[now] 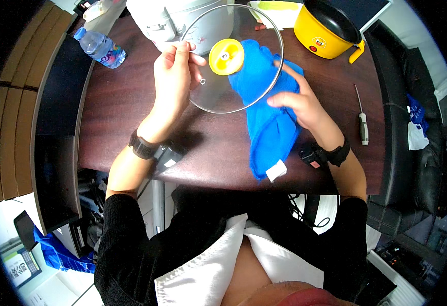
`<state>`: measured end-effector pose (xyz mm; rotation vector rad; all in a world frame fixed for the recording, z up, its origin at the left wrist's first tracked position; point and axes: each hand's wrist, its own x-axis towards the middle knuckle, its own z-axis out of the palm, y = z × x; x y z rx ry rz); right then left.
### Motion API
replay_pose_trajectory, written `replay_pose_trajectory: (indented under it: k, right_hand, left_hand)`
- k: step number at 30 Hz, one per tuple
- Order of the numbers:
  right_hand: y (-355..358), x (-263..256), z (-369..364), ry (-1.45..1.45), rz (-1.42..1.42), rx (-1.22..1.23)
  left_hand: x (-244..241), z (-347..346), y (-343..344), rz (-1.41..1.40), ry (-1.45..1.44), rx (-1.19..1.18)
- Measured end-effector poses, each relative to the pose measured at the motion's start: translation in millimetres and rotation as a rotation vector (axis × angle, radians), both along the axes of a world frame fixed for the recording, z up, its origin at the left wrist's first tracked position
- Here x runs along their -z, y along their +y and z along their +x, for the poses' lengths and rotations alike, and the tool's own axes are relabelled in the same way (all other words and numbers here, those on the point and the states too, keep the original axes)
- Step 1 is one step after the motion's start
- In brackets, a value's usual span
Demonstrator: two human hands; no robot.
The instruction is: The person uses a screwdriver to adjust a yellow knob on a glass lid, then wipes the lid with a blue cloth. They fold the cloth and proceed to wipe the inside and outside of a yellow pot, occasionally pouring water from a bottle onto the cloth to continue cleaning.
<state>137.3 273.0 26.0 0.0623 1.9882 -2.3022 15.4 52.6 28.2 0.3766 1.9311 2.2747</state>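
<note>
My left hand [175, 70] pinches the left rim of a round clear glass lid [223, 93] with a metal edge. The lid is raised and tilted above the table. At its centre sits a round yellow knob [226, 69] with a metal fastener, and a small ringed vent hole [203, 81] lies near my left fingers. My right hand [302, 99] is at the lid's right edge, thumb and index finger spread, over a blue cloth [271, 134]. The cloth shows partly through the glass; its white tag hangs lowest. Whether my right fingers grip cloth or rim is unclear.
On the dark wooden table [112, 141] stand a water bottle [102, 49], a white appliance [204, 23] and a yellow pot [315, 34] with black interior. A screwdriver [363, 122] lies at the right. Beyond the table is a black sofa [395, 114]; cardboard boxes [16, 107] stand left.
</note>
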Motion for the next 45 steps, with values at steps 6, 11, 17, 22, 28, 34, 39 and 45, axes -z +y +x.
replay_pose_trajectory:
  k: [6,11,17,22,28,34,39,45]
  right_hand:
    - [-27.6,2.2,1.0,0.461,0.525,-0.620]
    - [16.5,-10.8,1.8,0.155,0.389,-0.591]
    - [79.0,-0.9,47.4,-0.115,0.079,0.198]
    - [184.4,58.4,49.4,-0.238,-0.027,0.405]
    - [134.3,33.1,50.4,-0.180,-0.193,0.655]
    - [108.0,10.7,58.2,-0.051,-0.354,0.467]
    - [130.7,23.5,52.9,0.087,-0.503,0.424]
    - [151.2,39.4,53.4,0.201,-0.411,0.733]
  left_hand:
    - [2.3,3.6,1.9,-0.030,0.030,-0.011]
    - [7.5,-2.2,-29.1,-0.002,0.058,-0.048]
    - [10.1,-4.7,-78.6,-0.132,0.103,-0.156]
    - [21.8,-8.5,-120.3,-0.221,0.045,-0.210]
    - [36.7,-25.8,-170.5,-0.458,0.008,-0.308]
    - [58.2,-67.3,-223.8,-0.457,-0.103,-0.309]
    - [57.1,-90.8,-241.6,-0.422,-0.276,-0.245]
    - [52.1,-87.9,-206.2,-0.490,-0.107,-0.322]
